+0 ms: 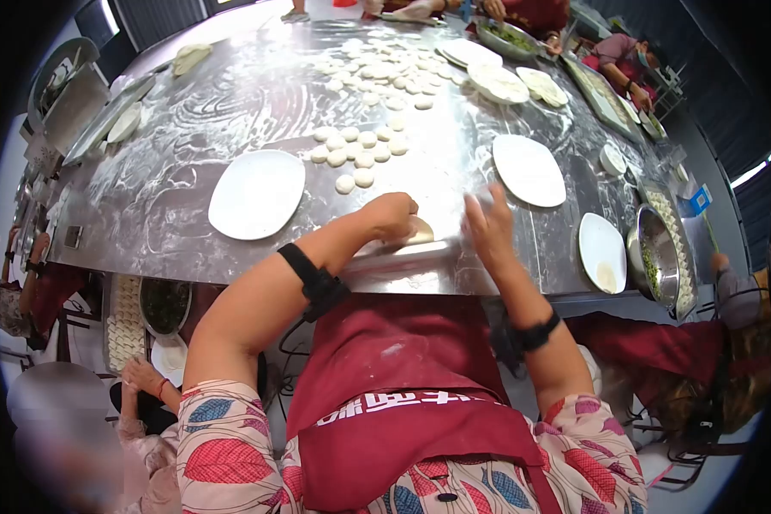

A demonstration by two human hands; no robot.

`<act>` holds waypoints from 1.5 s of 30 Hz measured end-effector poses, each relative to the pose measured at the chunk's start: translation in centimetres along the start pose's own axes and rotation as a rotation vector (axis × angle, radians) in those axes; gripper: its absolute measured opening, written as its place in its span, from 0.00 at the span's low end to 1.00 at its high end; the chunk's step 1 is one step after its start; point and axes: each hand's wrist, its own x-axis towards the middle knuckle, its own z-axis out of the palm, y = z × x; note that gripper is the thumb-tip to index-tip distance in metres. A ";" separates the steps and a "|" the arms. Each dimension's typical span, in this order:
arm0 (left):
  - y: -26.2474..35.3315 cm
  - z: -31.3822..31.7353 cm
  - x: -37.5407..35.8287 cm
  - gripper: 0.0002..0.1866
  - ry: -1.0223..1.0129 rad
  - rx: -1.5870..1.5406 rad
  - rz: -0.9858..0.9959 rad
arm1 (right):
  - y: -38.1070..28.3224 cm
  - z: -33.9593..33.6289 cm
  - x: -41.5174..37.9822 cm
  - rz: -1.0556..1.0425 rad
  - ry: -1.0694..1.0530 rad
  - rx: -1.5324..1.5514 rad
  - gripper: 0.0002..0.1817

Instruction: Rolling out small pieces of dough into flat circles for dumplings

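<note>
The left hand (390, 218) is curled with its knuckles up, and its fingertips are hidden behind its own fingers, so I cannot tell whether it pinches the dough piece (422, 230) or only rests against it. That dough piece shows only in part, a tan curve coming out on the right-hand side of the curled fingers, low over the near edge of the desk (188, 141). A pale strip (413, 250) runs just below it, and whether this is a rolling pin or shine on the metal is hard to make out. The right hand (488, 224) is smeared by motion; its fingers look parted and loosely open, with nothing plainly seen in them, and it is apart from the dough piece, off to its right. Beyond the left hand lies a small group of dough rounds (366, 158), the nearest a short way past the knuckles, with one white plate (257, 195) to the left and another white plate (529, 170) beyond the right hand. At the far side, co-workers are cut off by the frame's top, and a steel bowl (657, 253) at the right is partly shadowed.
</note>
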 end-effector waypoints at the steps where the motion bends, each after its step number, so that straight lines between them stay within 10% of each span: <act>1: -0.3 -0.1 -0.3 0.15 0.021 -0.039 0.009 | -0.1 -0.8 -1.7 -0.063 0.030 -0.058 0.10; 9: 1.0 -0.1 -1.4 0.11 0.080 -0.102 -0.009 | 0.1 2.3 3.0 -0.032 0.018 0.000 0.10; 11: 0.2 0.5 0.2 0.11 0.082 -0.088 -0.056 | 0.8 1.7 2.5 -0.292 0.055 -0.168 0.10; 14: -0.2 -0.1 -0.4 0.10 0.007 -0.106 0.005 | 0.0 -0.2 -0.8 -0.011 0.034 -0.026 0.11; 23: -1.1 0.7 -1.0 0.11 0.163 -0.186 -0.039 | 0.3 2.9 3.7 -0.061 0.044 -0.052 0.11; 28: 0.1 0.4 -2.1 0.15 0.121 -0.111 -0.067 | 4.5 0.4 1.9 -0.756 0.108 -0.693 0.06; 30: -0.3 1.0 -2.3 0.16 0.129 -0.105 0.009 | 0.9 -0.5 -1.5 -0.571 0.152 -0.429 0.05; 31: -0.5 1.1 -2.5 0.16 0.098 -0.165 0.040 | -0.6 -0.7 -3.2 0.005 0.062 0.037 0.07; 38: -6.2 -8.0 -8.3 0.14 0.403 -0.480 -0.140 | 0.1 -0.9 -4.3 -0.068 0.049 0.084 0.09; 41: -11.7 -12.4 -10.5 0.14 0.726 0.117 -0.355 | -0.1 -0.8 -4.3 -0.025 0.052 0.137 0.09; 45: -12.0 -11.2 -7.8 0.10 0.628 0.046 -0.223 | 0.0 -0.8 -4.4 -0.056 0.045 0.118 0.09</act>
